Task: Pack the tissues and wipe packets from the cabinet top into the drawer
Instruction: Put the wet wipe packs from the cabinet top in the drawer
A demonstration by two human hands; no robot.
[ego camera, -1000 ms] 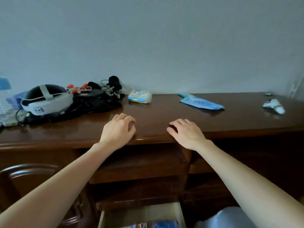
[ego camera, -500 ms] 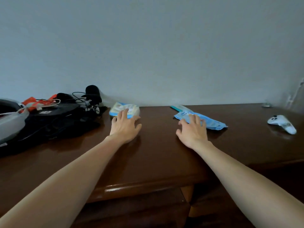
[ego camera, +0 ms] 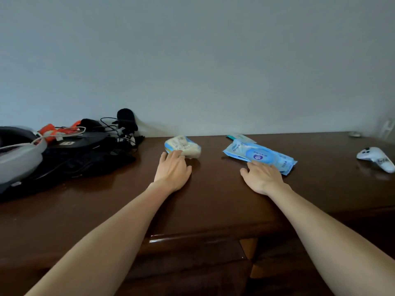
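Note:
On the dark wooden cabinet top (ego camera: pixel 213 199) lies a small white and blue tissue packet (ego camera: pixel 186 145) near the wall. My left hand (ego camera: pixel 172 170) reaches it, fingertips resting on its near left corner and thumb spread to the side. A light blue wipe packet (ego camera: pixel 263 154) lies further right. The fingers of my right hand (ego camera: pixel 261 178) lie flat on its near edge. Behind it a thin teal and white packet (ego camera: pixel 240 137) sits by the wall. The drawer is out of view.
A heap of black gear with cables and a microphone (ego camera: pixel 126 118) fills the left of the top, beside a grey headset (ego camera: pixel 19 154). A white controller (ego camera: pixel 377 159) lies at the far right. The wall stands right behind the packets.
Both hands moved from the cabinet's front edge toward the wall and now touch the two packets. The view has risen, so the open drawer below has left the frame.

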